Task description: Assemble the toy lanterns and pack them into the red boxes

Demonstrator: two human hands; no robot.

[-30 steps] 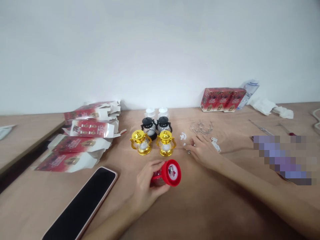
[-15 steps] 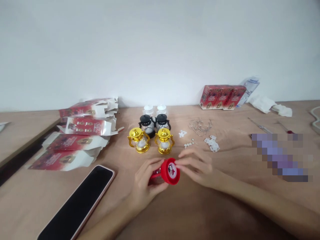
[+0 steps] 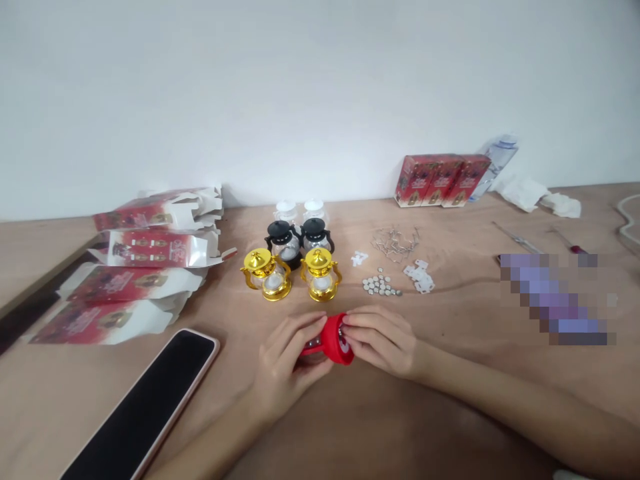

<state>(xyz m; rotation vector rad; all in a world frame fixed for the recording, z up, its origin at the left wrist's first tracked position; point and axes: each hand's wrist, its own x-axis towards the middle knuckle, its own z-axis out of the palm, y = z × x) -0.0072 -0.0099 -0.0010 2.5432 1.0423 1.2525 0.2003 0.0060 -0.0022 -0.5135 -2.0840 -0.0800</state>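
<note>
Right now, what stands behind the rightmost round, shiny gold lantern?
A black, clear-bodied lantern, then a white lantern; both bases are mostly hidden, the nearer by the gold lantern.

The left hand (image 3: 287,353) holds a red lantern (image 3: 331,339) tilted sideways, and the right hand (image 3: 387,340) touches its base (image 3: 338,352). Beyond the hands, two gold lanterns (image 3: 319,275) stand on the table (image 3: 465,293), with button cells (image 3: 382,291) lying to their right. Opened cartons (image 3: 150,250) lie along the table's left edge; three red boxes (image 3: 443,180) stand near its far edge.

Lanterns (image 3: 319,275) ahead, phone (image 3: 145,407) left, bare tabletop (image 3: 467,320) right
</note>
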